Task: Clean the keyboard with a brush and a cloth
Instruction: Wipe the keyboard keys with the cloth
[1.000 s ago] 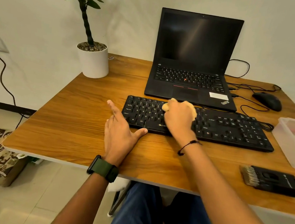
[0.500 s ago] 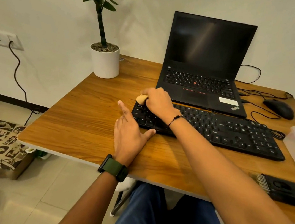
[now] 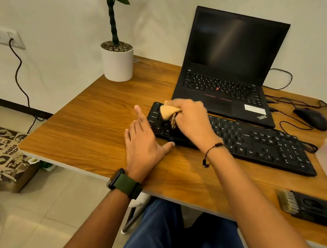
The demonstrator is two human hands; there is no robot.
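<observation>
Right hand (image 3: 191, 121) fingers are pinching the soft, limp cloth (image 3: 168, 112), bunched, over the keyboard (image 3: 259, 145) left end; left hand (image 3: 145, 148) is resting flat beside it, fingers together, bracing the light keyboard.

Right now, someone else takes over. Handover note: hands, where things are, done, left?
Right hand: shut on the cloth, pressed on the left end of the keyboard.
Left hand: open, flat on the desk at the keyboard's left front corner, thumb against its front edge.
Brush: lying idle at the desk's near right edge, in no hand.
Done: cloth wiping under way; how much is covered cannot be told.
Left: wipe the remaining keys as needed. Whether brushing has been done cannot be told from this picture.
</observation>
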